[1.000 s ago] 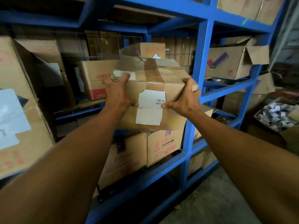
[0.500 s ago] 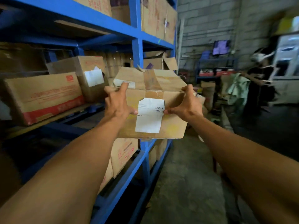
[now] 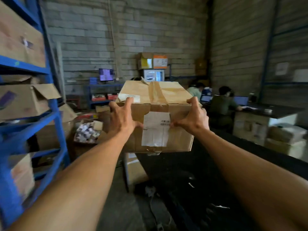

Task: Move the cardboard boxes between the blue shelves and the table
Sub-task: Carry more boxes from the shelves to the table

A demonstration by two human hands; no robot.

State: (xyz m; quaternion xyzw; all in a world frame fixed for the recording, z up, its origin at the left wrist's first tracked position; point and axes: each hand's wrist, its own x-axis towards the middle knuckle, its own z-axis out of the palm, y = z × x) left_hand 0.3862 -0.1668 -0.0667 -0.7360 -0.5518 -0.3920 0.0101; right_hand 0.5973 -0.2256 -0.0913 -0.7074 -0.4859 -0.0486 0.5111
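One taped cardboard box bearing two white labels is held by two hands, the left hand and right hand, fingers spread and clamped over its top front edge, with blue shelves left of the fingers and one dark surface below them.

The cardboard box has swung from the blue shelves to above the table

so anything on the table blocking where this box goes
Nothing visible: the box, gripped by left hand and right hand, hangs above the dark table; only small scraps lie there, nearer the person.
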